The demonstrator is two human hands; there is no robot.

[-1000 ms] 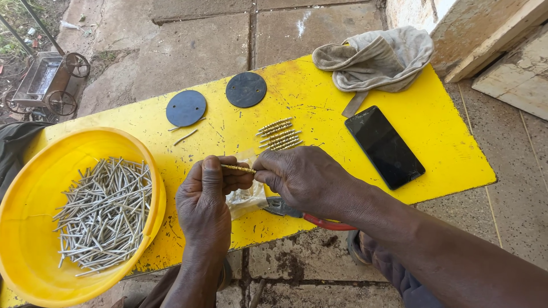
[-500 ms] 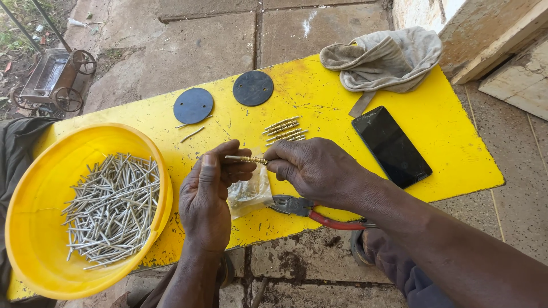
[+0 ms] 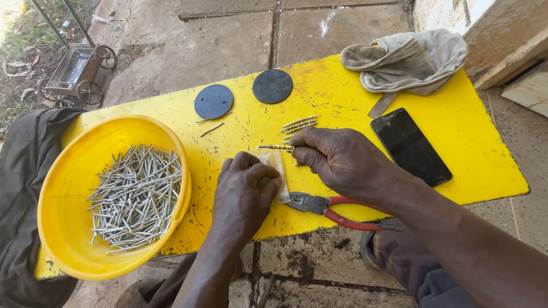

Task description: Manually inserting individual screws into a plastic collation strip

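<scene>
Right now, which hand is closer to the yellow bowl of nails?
Left. The left hand rests just right of the yellow bowl; the right hand is farther right, holding a gold-wound nail.

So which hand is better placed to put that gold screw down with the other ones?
Probably the right hand: it already pinches the gold screw, just below the row of gold screws. The left hand rests on a small bag.

floor: stone slabs [image 3: 228,40] | yellow board [image 3: 485,165] | light: daylight
</scene>
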